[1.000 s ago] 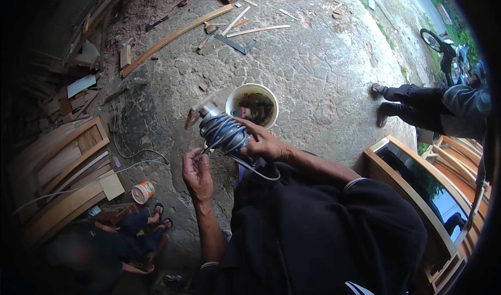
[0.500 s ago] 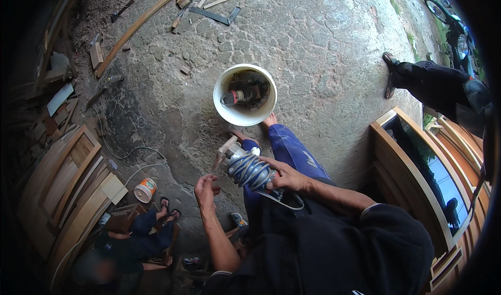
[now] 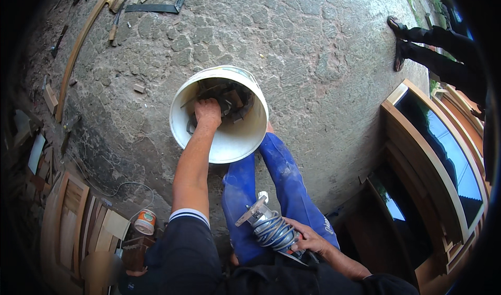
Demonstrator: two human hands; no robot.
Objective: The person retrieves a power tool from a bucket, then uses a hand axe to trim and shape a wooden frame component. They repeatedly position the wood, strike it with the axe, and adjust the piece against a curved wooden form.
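Note:
My left hand (image 3: 207,111) reaches into a white plastic bucket (image 3: 182,130), its fingers curled on something dark that I cannot make out. Dark tools or parts (image 3: 234,99) lie inside the bucket, partly hidden by the hand. My right hand (image 3: 308,240) grips a silver handheld power tool (image 3: 263,217) low over my lap, against my blue trousers. Blue and grey cord is wound round the tool's body, and a flat plate is at its upper end.
Wooden panels stand at left (image 3: 70,217) and glazed frames at right (image 3: 433,154). A person's legs (image 3: 428,50) are at upper right, another person partly shows at lower left (image 3: 133,279). A metal square (image 3: 156,7), wood strips and small paint tub (image 3: 145,223) lie on the floor.
My left hand has left the corded tool and moved up into the bucket, which now looks more tilted and nearer. My right hand has moved down with the tool.

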